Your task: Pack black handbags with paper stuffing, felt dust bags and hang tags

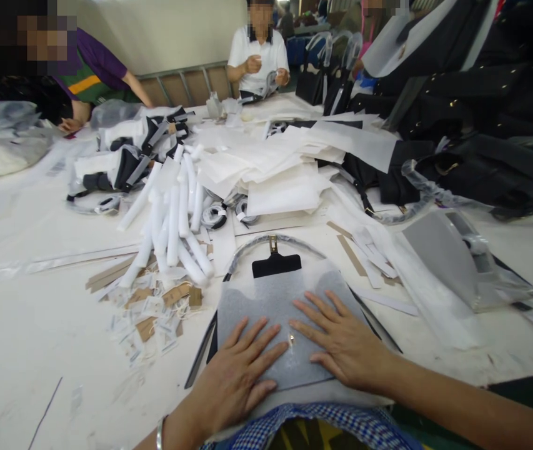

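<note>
In front of me a black handbag (275, 265) lies flat, with a translucent white paper sheet (257, 294) spread over its body. A small gold clasp (291, 339) shows at the middle of the sheet. The bag's plastic-wrapped handle (242, 247) arches away from me, and a black tab with a gold buckle (273, 244) sticks out past the paper. My left hand (238, 369) rests flat on the sheet's left side, fingers spread. On its right side my right hand (341, 337) lies flat too, fingers apart. Neither hand grips anything.
Left of the bag lie white foam rolls (172, 219) and loose tags (154, 319). Beyond it is a stack of paper sheets (285, 169). Black bags (482, 112) are piled at right, near a plastic-covered bag (463, 256). Co-workers (259, 59) are across the table.
</note>
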### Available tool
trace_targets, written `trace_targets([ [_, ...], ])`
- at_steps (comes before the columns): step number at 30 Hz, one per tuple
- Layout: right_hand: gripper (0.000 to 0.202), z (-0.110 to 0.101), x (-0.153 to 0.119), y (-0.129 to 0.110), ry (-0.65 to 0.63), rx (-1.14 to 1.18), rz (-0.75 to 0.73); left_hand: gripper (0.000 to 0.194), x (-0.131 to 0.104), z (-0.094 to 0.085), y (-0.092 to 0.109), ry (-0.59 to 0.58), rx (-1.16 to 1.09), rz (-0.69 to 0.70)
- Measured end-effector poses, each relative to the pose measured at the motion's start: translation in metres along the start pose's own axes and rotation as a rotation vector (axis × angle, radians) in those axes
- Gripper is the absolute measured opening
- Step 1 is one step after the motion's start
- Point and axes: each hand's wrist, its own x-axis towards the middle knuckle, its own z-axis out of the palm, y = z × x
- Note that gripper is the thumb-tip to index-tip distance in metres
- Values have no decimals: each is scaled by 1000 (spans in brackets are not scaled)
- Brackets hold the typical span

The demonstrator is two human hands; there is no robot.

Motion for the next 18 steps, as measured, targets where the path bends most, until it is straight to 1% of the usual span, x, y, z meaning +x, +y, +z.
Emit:
trace_targets([
  [2, 63, 5, -2, 0, 56, -38, 69, 64, 0, 4, -1, 30, 41, -40],
  [4, 64, 9, -3, 1, 89, -74, 98, 66, 1, 8, -3, 61, 94, -71],
  [7, 64, 14, -1, 7, 114, -156, 77, 67, 3, 15, -8, 120, 189, -47],
  [10, 65, 22, 0, 15, 148, -240, 25, 58, 2, 24, -15, 157, 239, 1],
  [13, 67, 28, -2, 25, 193, -256, -24, 51, -3, 33, -23, 154, 208, 19],
  [15, 67, 26, -2, 31, 216, -228, -47, 42, -6, 35, -29, 223, 133, 17],
  [16, 62, 23, -2, 35, 219, -209, -58, 39, -7, 33, -33, 253, 81, 14],
  [18, 44, 11, 1, 41, 204, -168, -66, 38, -4, 22, -40, 260, -20, -6],
])
